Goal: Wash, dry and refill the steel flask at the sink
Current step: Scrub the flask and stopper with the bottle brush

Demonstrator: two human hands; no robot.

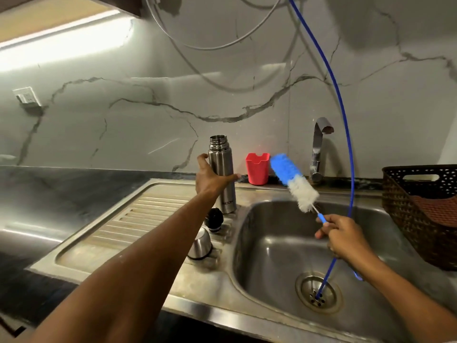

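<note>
open flask on the drainboard, brush raised over the basin

head view: the steel flask (222,177) stands upright at the far end of the ribbed drainboard (138,216), just left of the sink basin (272,256). its cap is off and the threaded mouth is open; what is inside cannot be seen from this angle. the left hand (210,178) is at the flask's left side, fingers spread wide and fairly straight, thumb lying across the front of the body; whether the palm actually touches the steel cannot be told. nearer the camera on the drainboard lie a black stopper (214,219) and a steel cup lid (200,245), the lid resting mouth down and tilted.

the right hand (342,237) is curled round the thin blue handle of a bottle brush (293,181), held over the basin with its head pointing up and left; the bristles are blue at the tip and white lower down. the brush head is near the flask's height but apart from it.

a red cup (257,168) sits against the marble wall between the flask and the tap (317,149); its contents are not visible. a thin blue hose (346,149) curves down from above into the drain (319,292). the basin looks wet, with no standing water. at the right, on the counter, a dark woven basket (405,219) holds a reddish-brown woven piece.
</note>
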